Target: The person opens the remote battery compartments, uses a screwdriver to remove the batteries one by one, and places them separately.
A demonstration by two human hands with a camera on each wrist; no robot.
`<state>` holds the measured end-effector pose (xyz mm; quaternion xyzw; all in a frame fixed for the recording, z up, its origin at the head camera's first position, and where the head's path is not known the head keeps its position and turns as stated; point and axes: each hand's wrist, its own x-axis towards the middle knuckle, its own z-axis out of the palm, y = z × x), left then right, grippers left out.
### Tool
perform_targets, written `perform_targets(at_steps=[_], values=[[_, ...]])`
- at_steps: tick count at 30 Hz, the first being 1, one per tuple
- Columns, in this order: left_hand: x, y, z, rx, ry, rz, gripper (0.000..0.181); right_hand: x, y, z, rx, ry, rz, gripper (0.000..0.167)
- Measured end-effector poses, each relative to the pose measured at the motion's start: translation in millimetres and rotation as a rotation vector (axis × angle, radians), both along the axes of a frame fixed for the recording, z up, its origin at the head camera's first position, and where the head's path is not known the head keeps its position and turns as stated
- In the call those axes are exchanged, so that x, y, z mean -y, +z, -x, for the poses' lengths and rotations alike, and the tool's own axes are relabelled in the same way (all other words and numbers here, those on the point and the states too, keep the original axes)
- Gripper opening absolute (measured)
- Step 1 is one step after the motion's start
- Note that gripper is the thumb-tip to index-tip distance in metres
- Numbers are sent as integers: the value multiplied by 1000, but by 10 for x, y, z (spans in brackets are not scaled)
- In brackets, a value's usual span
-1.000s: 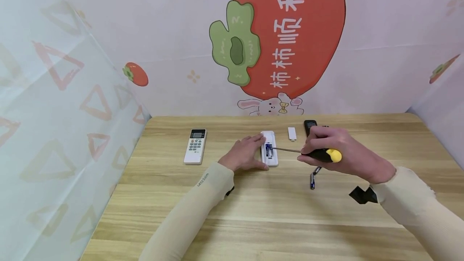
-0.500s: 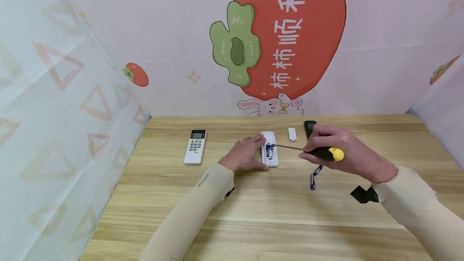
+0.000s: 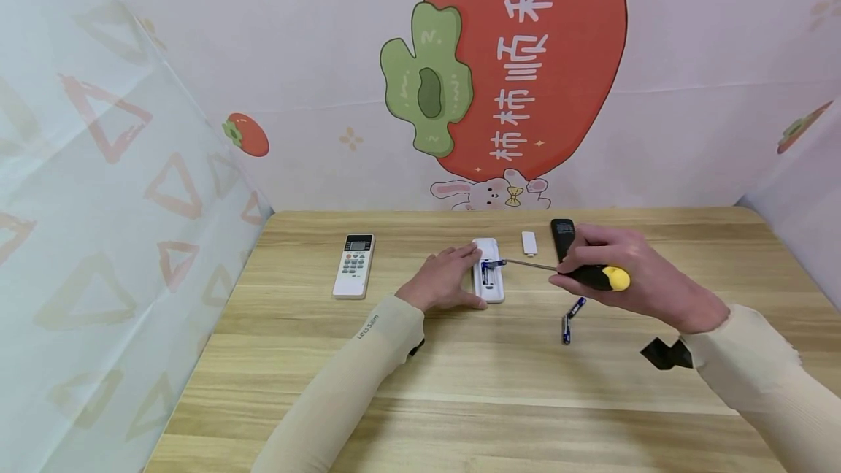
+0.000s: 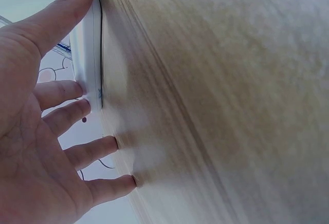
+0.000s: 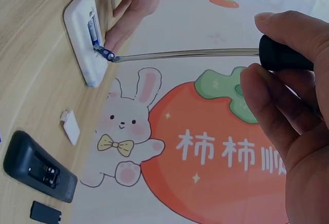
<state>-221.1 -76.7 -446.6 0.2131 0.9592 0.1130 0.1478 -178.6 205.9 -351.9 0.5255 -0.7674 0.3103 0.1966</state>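
A white remote control [image 3: 487,247] lies face down, its battery compartment uncovered. My left hand [image 3: 447,279] holds it on the table, thumb at the near end and fingers toward the far end. My right hand [image 3: 611,268] grips a black and yellow screwdriver [image 3: 594,277], shaft pointing left. At the screwdriver's tip is one blue battery [image 5: 105,53], tilted up out of the compartment and sticking out over the right edge. Another battery [image 5: 92,29] lies inside the compartment. Two loose batteries [image 3: 566,329] rest on the table below my right hand.
A white battery cover [image 3: 529,242] lies right of the remote. Behind my right hand is a black remote [image 5: 38,165], its compartment uncovered, with a small black cover [image 5: 45,212] beside it. Another white remote [image 3: 354,266] lies face up at left. A printed cloth wall [image 3: 328,130] stands behind.
The screwdriver and right hand have moved a little to the right. One battery has come up from its slot and now juts out to the right. My left hand has stayed put.
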Motion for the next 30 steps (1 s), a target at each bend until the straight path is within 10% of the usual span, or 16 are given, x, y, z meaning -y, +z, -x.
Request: perform_targets(at_steps=[30], values=[[4,-16,-1,-3,3,0,100,-28,-99,12,57,-32,-6,17]])
